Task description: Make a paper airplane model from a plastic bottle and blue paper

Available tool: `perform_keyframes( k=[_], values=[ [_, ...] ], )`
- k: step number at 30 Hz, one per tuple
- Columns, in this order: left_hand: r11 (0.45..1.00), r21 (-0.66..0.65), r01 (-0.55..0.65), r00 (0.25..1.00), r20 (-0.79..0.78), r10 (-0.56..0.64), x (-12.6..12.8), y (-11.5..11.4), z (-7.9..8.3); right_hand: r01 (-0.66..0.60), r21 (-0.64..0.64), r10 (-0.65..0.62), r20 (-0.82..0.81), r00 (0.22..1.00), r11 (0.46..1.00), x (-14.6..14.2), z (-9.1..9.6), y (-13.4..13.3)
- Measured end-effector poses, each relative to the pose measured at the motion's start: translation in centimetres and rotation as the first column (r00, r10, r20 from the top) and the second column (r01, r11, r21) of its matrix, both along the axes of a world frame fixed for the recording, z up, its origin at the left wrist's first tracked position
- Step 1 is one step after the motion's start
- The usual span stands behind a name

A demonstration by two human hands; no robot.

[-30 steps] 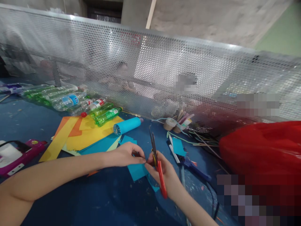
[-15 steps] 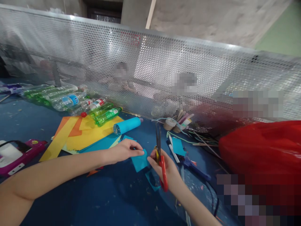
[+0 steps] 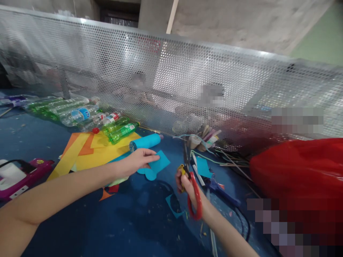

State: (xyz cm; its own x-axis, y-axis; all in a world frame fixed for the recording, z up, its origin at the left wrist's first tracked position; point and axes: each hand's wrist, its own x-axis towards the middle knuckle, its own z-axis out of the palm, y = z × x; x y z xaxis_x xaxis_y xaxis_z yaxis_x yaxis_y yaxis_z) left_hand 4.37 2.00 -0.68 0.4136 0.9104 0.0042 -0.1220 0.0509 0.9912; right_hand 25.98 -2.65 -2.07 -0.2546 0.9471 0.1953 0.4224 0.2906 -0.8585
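Between thumb and fingers, my left hand (image 3: 143,159) pinches a piece of blue paper (image 3: 161,161), raised above the blue tabletop. Below it show rounded blue pieces (image 3: 150,174), partly covered. My right hand (image 3: 187,184) grips a pair of red-handled scissors (image 3: 197,198), their dark blades pointing away from me and apart from the paper. A cut blue scrap (image 3: 175,210) with a rounded hole lies on the table under my hands. Just past my left hand rests a blue-wrapped bottle (image 3: 146,142).
Yellow sheets (image 3: 93,157) and several plastic bottles (image 3: 123,132) lie to the left, near a purple power strip (image 3: 40,167). On the right are a blue glue gun (image 3: 222,191), a blue square (image 3: 203,167) and a red bag (image 3: 297,167). A perforated metal screen (image 3: 174,67) borders the back.
The paper in my left hand has turned and risen slightly, its pointed corner now to the right. My right hand has shifted right with the scissors, away from the paper.
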Motion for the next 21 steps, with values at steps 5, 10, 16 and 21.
perform_keyframes(
  k=[5,10,16,21],
  values=[
    [0.996,0.017,-0.090,0.994,0.060,0.089,-0.8,0.9,1.1,-0.098,-0.124,0.124,0.230,0.965,0.987,0.1,2.1,-1.1],
    [0.996,0.046,-0.075,0.997,0.010,0.075,-0.8,0.5,1.7,-0.045,-0.109,0.086,0.415,0.906,0.993,-0.5,2.7,-1.4],
    [0.986,0.107,-0.128,0.980,-0.140,0.142,-0.6,0.0,2.0,-0.071,-0.042,0.082,0.475,0.876,0.997,-0.8,2.7,-1.7],
    [0.981,0.157,-0.117,0.972,-0.187,0.145,-0.7,0.2,1.5,-0.075,-0.003,0.067,0.482,0.874,0.997,-0.9,2.7,-1.9]
  ],
)
